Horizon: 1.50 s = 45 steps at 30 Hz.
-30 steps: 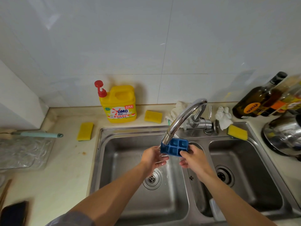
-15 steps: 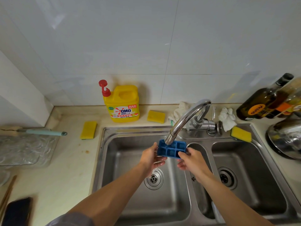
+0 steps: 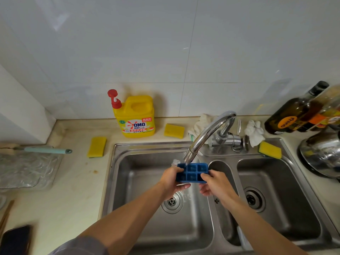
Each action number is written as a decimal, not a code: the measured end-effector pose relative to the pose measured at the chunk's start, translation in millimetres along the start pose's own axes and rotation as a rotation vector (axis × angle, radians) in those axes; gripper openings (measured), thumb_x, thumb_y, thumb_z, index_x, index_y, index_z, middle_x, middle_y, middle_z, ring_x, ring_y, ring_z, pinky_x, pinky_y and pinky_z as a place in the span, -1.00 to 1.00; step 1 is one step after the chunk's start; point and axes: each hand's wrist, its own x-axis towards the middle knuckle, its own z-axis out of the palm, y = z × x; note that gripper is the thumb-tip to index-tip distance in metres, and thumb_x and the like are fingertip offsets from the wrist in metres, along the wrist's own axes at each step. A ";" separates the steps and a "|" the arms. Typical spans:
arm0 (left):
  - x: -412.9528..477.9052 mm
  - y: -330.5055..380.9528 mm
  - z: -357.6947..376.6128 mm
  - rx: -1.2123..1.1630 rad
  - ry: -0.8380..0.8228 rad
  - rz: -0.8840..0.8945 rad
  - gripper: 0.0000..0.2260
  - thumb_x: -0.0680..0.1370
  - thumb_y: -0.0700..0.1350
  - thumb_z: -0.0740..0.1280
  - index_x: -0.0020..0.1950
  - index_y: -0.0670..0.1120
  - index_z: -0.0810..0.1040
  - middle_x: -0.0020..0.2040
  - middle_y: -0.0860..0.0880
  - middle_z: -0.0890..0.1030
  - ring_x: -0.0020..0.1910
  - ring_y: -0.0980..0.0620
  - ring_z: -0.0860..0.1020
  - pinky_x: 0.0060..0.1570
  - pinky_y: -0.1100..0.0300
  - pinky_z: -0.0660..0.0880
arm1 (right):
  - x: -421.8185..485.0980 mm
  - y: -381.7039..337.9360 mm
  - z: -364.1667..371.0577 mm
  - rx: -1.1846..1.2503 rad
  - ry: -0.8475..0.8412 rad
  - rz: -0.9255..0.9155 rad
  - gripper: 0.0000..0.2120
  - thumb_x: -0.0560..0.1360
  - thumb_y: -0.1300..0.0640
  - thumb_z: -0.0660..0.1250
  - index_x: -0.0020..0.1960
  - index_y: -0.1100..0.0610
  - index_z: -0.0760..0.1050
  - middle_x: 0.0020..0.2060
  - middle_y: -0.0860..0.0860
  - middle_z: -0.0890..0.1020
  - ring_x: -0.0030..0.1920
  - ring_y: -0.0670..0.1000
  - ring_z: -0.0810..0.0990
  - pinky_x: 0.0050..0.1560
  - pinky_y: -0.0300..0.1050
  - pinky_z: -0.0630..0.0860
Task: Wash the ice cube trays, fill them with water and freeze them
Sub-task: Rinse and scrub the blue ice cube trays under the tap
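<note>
A small blue ice cube tray [image 3: 193,172] with several square cells is held level under the spout of the chrome tap [image 3: 206,137], over the left basin of the steel double sink [image 3: 147,146]. My left hand [image 3: 172,179] grips the tray's left end, thumb on top. My right hand [image 3: 215,183] grips its right end, thumb over the rim. Water splashes white at the tray's far left corner.
A yellow OMO detergent jug [image 3: 136,116] stands by the wall. Yellow sponges lie on the counter [image 3: 97,146], behind the sink [image 3: 173,130] and on its right rim [image 3: 270,150]. Bottles [image 3: 294,115] and a steel kettle [image 3: 322,153] crowd the right. A phone [image 3: 15,240] lies bottom left.
Both hands have shifted the tray a little to the left under the spout and levelled it, so its open cells now face up.
</note>
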 end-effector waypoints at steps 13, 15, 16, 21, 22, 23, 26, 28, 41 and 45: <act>-0.3 -1.9 5.6 -0.046 0.005 -0.004 -0.77 0.66 -0.17 0.17 0.25 -0.19 0.52 0.13 -0.28 0.64 0.02 -0.18 0.66 -0.16 0.05 0.65 | -4.3 -4.1 -5.4 -0.038 0.006 -0.025 -0.85 0.67 0.16 0.26 0.07 0.19 0.59 -0.18 0.22 0.72 -0.28 0.08 0.69 -0.12 0.02 0.68; -0.8 -1.6 7.0 -0.047 0.003 0.004 -0.75 0.67 -0.13 0.18 0.26 -0.19 0.53 0.12 -0.26 0.64 0.00 -0.17 0.66 -0.18 0.06 0.65 | -3.9 -3.7 -5.4 -0.029 0.006 -0.017 -0.86 0.67 0.16 0.26 0.08 0.18 0.58 -0.17 0.23 0.71 -0.28 0.09 0.69 -0.09 0.06 0.68; -1.3 -0.9 7.4 -0.042 0.008 0.014 -0.75 0.68 -0.11 0.19 0.25 -0.19 0.54 0.11 -0.25 0.65 0.00 -0.16 0.66 -0.18 0.07 0.64 | -3.1 -3.4 -5.4 -0.023 0.004 -0.011 -0.87 0.67 0.16 0.26 0.10 0.17 0.56 -0.16 0.23 0.71 -0.26 0.10 0.69 -0.08 0.07 0.68; -3.0 5.1 6.3 0.086 0.118 0.185 -0.82 0.67 -0.08 0.24 0.08 -0.12 0.61 0.02 -0.19 0.66 -0.05 -0.10 0.67 -0.28 0.13 0.61 | 4.4 -2.2 -0.6 0.051 -0.046 0.063 -0.85 0.68 0.16 0.25 0.22 0.14 0.51 -0.05 0.20 0.70 -0.25 0.13 0.70 -0.14 -0.01 0.71; -3.0 6.8 4.5 0.155 0.156 0.248 -0.83 0.67 -0.08 0.25 0.01 -0.10 0.60 -0.03 -0.17 0.66 -0.08 -0.09 0.67 -0.31 0.14 0.61 | 6.0 -1.8 2.0 0.070 -0.065 0.080 -0.84 0.68 0.18 0.25 0.24 0.15 0.51 -0.04 0.21 0.70 -0.26 0.13 0.70 -0.17 -0.03 0.70; -2.8 8.5 2.8 0.227 0.191 0.314 -0.83 0.67 -0.08 0.26 -0.03 -0.09 0.60 -0.04 -0.17 0.66 -0.09 -0.09 0.68 -0.32 0.12 0.63 | 7.4 -1.3 4.5 0.087 -0.086 0.095 -0.83 0.68 0.20 0.24 0.25 0.15 0.51 -0.04 0.21 0.71 -0.26 0.14 0.71 -0.18 -0.03 0.69; -4.8 16.7 -4.7 0.378 0.266 0.458 -0.84 0.66 -0.12 0.28 0.02 -0.14 0.62 -0.03 -0.18 0.67 -0.07 -0.12 0.69 -0.23 -0.04 0.69 | 11.7 -1.6 16.3 0.141 -0.141 0.127 -0.85 0.68 0.24 0.24 0.21 0.13 0.49 -0.05 0.22 0.72 -0.23 0.19 0.73 -0.14 0.03 0.71; -6.2 19.9 -7.9 0.432 0.282 0.516 -0.83 0.66 -0.12 0.28 0.08 -0.17 0.63 -0.04 -0.16 0.68 -0.06 -0.12 0.69 -0.22 -0.08 0.69 | 13.8 -3.0 21.7 0.184 -0.159 0.127 -0.86 0.67 0.26 0.23 0.18 0.10 0.49 -0.01 0.23 0.70 -0.23 0.20 0.74 -0.17 0.02 0.71; -15.3 36.1 -19.3 0.594 0.335 0.781 -0.88 0.60 -0.07 0.38 0.13 0.03 0.63 -0.09 0.18 0.66 -0.09 0.30 0.62 -0.06 0.41 0.53 | 34.8 -17.6 43.5 0.430 -0.180 0.140 -0.82 0.60 0.45 0.25 0.13 0.28 0.53 -0.04 0.28 0.72 -0.17 0.20 0.75 -0.15 0.00 0.69; -14.4 39.2 -20.4 0.583 0.361 0.777 -0.92 0.61 -0.05 0.37 0.08 0.11 0.60 -0.08 0.17 0.66 -0.05 0.18 0.64 0.03 0.15 0.63 | 38.6 -19.8 46.1 0.413 -0.168 0.115 -0.82 0.60 0.44 0.25 0.10 0.25 0.55 -0.05 0.26 0.73 -0.17 0.20 0.75 -0.13 0.00 0.66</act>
